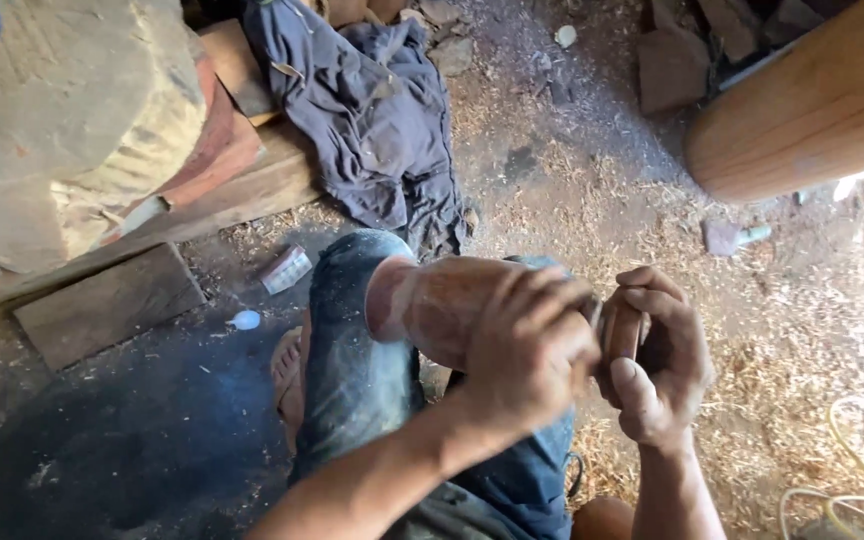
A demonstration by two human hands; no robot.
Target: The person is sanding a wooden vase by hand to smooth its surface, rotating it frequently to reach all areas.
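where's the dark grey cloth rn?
Head view, upper middle: the crumpled dark grey cloth lies on the sawdust floor, beside the wooden plank, above the knee.

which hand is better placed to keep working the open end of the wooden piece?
Likely the right hand: it cups the end of the wooden piece. The left hand grips over the body, steadying it on the knee.

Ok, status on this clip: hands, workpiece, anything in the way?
Left hand wrapped over reddish-brown turned wooden cylinder. Right hand cupping its end. Nothing in the way.
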